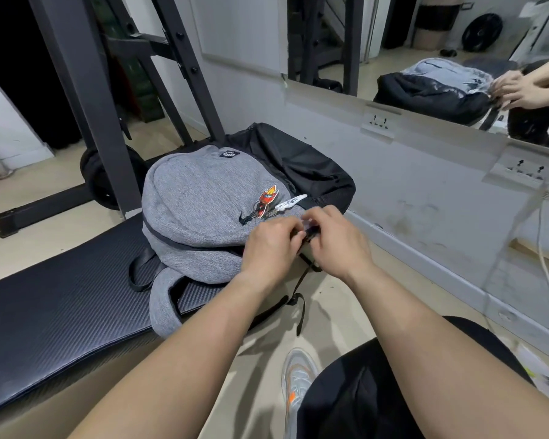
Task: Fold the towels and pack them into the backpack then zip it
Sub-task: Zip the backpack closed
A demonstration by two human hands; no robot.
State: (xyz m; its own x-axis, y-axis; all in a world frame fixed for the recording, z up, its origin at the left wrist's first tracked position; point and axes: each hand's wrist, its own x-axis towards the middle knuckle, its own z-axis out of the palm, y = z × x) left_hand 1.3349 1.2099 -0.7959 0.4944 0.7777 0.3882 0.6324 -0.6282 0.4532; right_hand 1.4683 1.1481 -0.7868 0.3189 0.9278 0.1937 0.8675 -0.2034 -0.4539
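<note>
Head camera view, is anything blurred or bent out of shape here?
Head view: backpack and forearms sharp; fingertips of left hand and right hand slightly motion-smeared; right edge near the white cable blurred; wide-angle lens bows the wall; lighting even, shadows soft.

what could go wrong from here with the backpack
The keyrings lie right beside the left hand and right hand and could catch in the zip. The backpack sits at the bench end with a strap dangling; a hard tug might drag it off.
</note>
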